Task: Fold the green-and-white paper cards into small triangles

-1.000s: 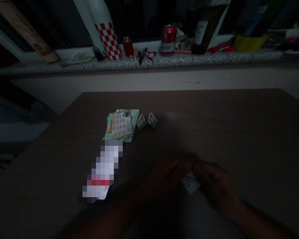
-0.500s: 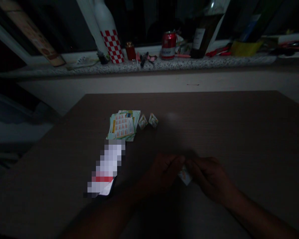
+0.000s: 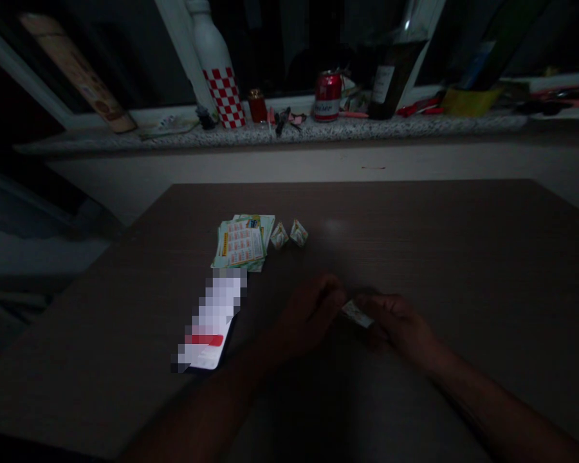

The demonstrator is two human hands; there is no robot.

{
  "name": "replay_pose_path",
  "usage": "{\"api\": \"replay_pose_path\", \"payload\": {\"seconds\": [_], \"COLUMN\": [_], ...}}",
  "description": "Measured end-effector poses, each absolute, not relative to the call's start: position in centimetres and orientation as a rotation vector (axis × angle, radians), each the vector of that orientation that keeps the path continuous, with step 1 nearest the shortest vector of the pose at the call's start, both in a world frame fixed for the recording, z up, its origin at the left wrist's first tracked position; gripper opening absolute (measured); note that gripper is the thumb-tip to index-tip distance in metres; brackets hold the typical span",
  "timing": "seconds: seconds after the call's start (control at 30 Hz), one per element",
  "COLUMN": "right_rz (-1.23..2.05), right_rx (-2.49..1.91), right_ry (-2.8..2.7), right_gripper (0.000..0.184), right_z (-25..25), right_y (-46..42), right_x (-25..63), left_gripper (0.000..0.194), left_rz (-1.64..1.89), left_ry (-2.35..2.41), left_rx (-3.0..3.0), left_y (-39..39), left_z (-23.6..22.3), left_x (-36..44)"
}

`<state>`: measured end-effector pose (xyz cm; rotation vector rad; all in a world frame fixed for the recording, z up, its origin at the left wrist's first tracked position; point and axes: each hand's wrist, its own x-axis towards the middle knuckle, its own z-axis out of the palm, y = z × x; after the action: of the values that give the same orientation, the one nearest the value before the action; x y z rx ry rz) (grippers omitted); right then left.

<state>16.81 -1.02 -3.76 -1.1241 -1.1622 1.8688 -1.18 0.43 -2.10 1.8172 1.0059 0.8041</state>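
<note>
A small folded paper slip (image 3: 358,314) with pale printed faces is between my hands, low over the table. My right hand (image 3: 403,325) pinches its right side with thumb and fingers. On the other side, my left hand (image 3: 309,315) has loosely curved fingers, with a gap between thumb and forefinger; its fingertips are close to the slip's left corner. Farther back stand two small folded paper pieces (image 3: 279,236) with similar print. Beside them lies a stack of printed green and white paper sheets (image 3: 241,244). Dim light hides finger detail.
A phone (image 3: 215,321) with a lit screen lies left of my left arm on the wooden table (image 3: 439,238). Behind, the granite windowsill (image 3: 309,132) carries a checkered bottle (image 3: 224,96), a red can (image 3: 328,96), a dark bottle (image 3: 383,83) and a yellow container (image 3: 470,101).
My left fingers have loosened and drawn slightly back from the slip. The slip has tilted and lies flatter in my right hand. The view has shifted a little.
</note>
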Motion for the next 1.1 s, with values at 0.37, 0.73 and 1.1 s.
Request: {"api": "replay_pose_path", "payload": {"seconds": [0.37, 0.73, 1.1], "right_rz": [1.753, 0.959, 0.756], "right_rx": [-1.157, -1.029, -0.932], "right_ry": [-1.309, -1.891, -1.94], "right_gripper": [0.044, 0.036, 0.031], "right_z": [-3.1, -2.8, -2.8], "right_y": [-1.9, -1.6, -2.5], "right_x": [17.2, 17.3, 16.9], "left_gripper": [0.029, 0.042, 0.047], "left_rz": [0.86, 0.766, 0.83], "left_ry": [1.035, 0.924, 0.863], "left_rx": [2.038, 1.759, 1.524], "left_y": [-0.1, -0.9, -2.2], "left_z": [-1.6, -2.6, -2.3], "left_x": [-0.7, 0.3, 1.1]}}
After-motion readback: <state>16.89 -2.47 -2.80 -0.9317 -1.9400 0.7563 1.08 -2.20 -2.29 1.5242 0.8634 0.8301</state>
